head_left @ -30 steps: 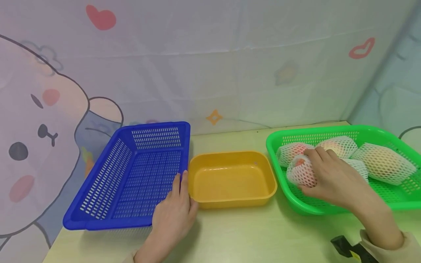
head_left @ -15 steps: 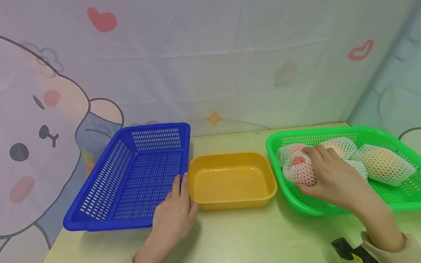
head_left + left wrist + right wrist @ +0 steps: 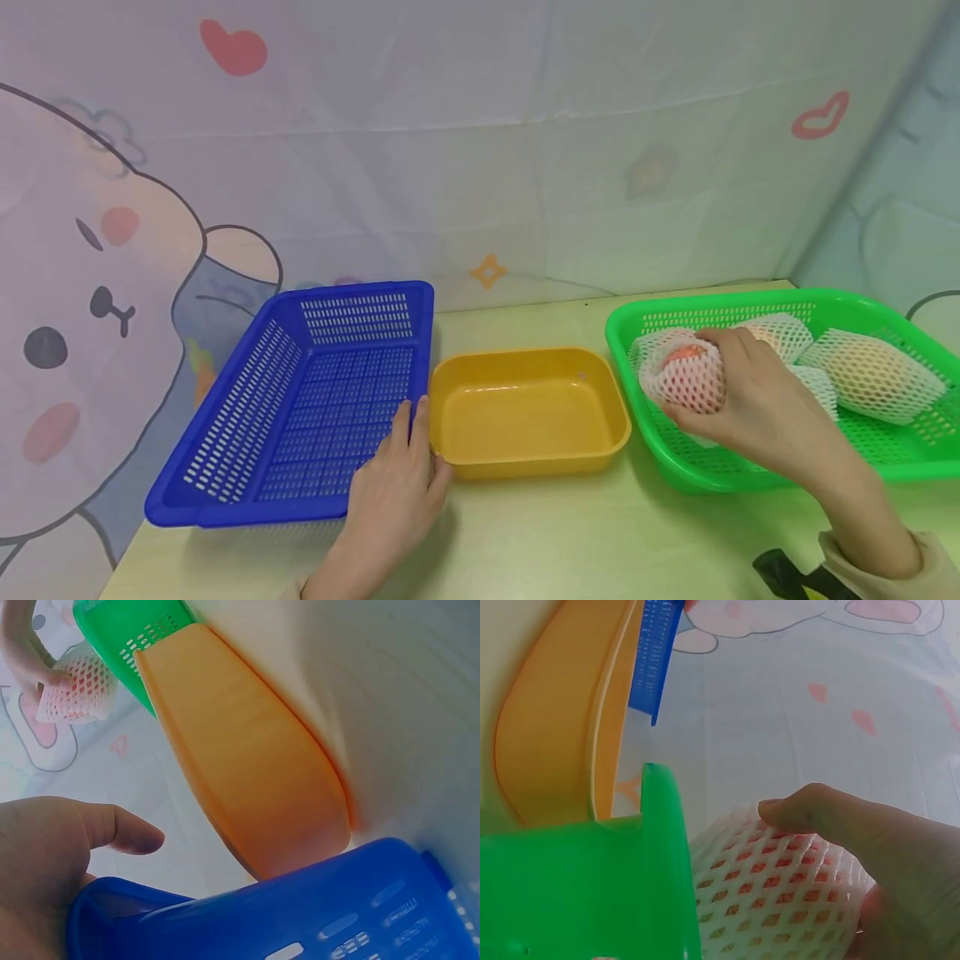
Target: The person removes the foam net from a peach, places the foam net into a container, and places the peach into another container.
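Note:
My right hand (image 3: 765,404) grips a reddish fruit in a white foam net (image 3: 684,377) above the left part of the green basket (image 3: 697,479); its exact kind is hidden by the net. In the right wrist view the thumb (image 3: 795,810) presses on the net, close to the green rim. My left hand (image 3: 397,492) rests with straight fingers on the right rim of the blue basket (image 3: 247,510). Its thumb (image 3: 131,831) stands apart from that rim in the left wrist view. Several more netted fruits, including a yellowish one (image 3: 873,375), lie in the green basket.
Between the two baskets stands a shallow yellow tub (image 3: 525,417), close against the blue one. A black object with a yellow mark (image 3: 783,575) shows near my right sleeve. Behind the table (image 3: 525,542) hangs a printed cloth (image 3: 525,167).
My right hand has raised the netted fruit a little and tilted it, so more of it shows. The left hand and the containers stay where they were.

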Demonstrator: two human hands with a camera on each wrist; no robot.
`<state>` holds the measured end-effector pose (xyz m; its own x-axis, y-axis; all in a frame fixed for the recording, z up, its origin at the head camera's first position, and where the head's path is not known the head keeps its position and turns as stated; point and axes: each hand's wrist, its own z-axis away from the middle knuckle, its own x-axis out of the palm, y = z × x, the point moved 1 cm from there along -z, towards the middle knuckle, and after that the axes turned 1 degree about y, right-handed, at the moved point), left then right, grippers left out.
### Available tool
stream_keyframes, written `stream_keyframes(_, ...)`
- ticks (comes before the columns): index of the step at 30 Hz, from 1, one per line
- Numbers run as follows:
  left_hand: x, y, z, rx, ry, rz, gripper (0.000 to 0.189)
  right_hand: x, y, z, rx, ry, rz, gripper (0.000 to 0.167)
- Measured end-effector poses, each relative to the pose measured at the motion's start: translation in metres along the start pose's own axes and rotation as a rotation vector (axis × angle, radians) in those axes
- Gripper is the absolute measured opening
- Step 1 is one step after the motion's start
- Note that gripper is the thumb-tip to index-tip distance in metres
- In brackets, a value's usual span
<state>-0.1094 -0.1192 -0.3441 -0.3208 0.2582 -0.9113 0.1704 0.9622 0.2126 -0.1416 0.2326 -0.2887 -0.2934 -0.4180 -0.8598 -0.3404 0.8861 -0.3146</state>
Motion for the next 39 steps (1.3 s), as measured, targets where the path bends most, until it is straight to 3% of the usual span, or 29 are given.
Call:
stream_keyframes(11,-0.003,0.001,0.0,-0.021,-0.048,0.002,0.066,0.002,-0.006,-0.001,0.062,0.001,-0.138,0.084)
stream_keyframes(24,-0.008,0.003,0.001,-0.022,-0.037,0.008,0.067,0.007,-0.017,-0.002,0.146,-0.062,-0.244,0.084)
stream_keyframes(33,-0.012,0.006,0.003,0.01,-0.009,0.009,0.065,0.009,-0.02,-0.003,0.167,-0.062,-0.246,0.096)
stream_keyframes(39,-0.014,0.008,0.005,0.031,0.012,0.004,0.063,0.009,-0.025,-0.002,0.159,-0.047,-0.244,0.091)
